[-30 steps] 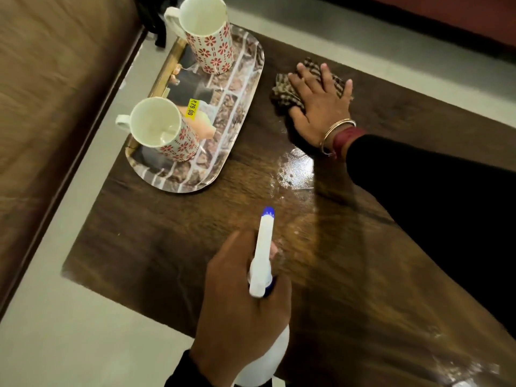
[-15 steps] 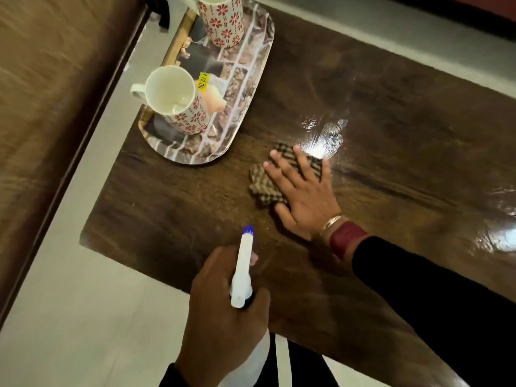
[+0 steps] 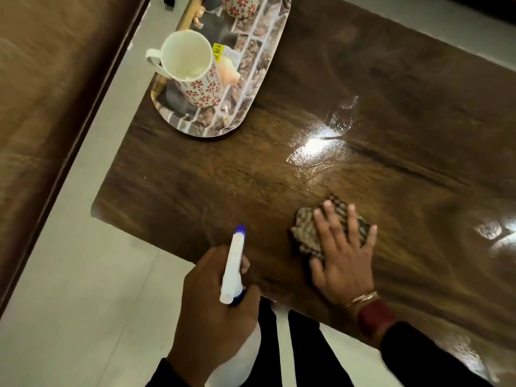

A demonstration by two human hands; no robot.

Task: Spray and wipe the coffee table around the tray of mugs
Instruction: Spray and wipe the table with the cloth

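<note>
Right hand (image 3: 344,261) is lying flat, fingers spread, palm pressing a checked cloth (image 3: 307,236) onto the dark wood tabletop (image 3: 405,121) near its front edge; grip is released, not curled round the cloth. Bangle and a red band are showing at that wrist, above a black sleeve.

Left hand (image 3: 212,311) is grasping a white spray bottle (image 3: 234,272), grip clenched round the neck, blue nozzle tip pointing away over the front edge of the tabletop. Bottle body is showing below the hand, over pale floor (image 3: 69,303).

Tray (image 3: 245,107) with a stone-pattern print is sitting at the far left corner of the tabletop, well apart from the cloth. One white mug (image 3: 190,68) with red flowers is standing upright on it, handle to the left; a second mug (image 3: 240,5) is being cut off by the top edge.

A wet, shiny patch (image 3: 321,141) is glaring between tray and cloth
</note>
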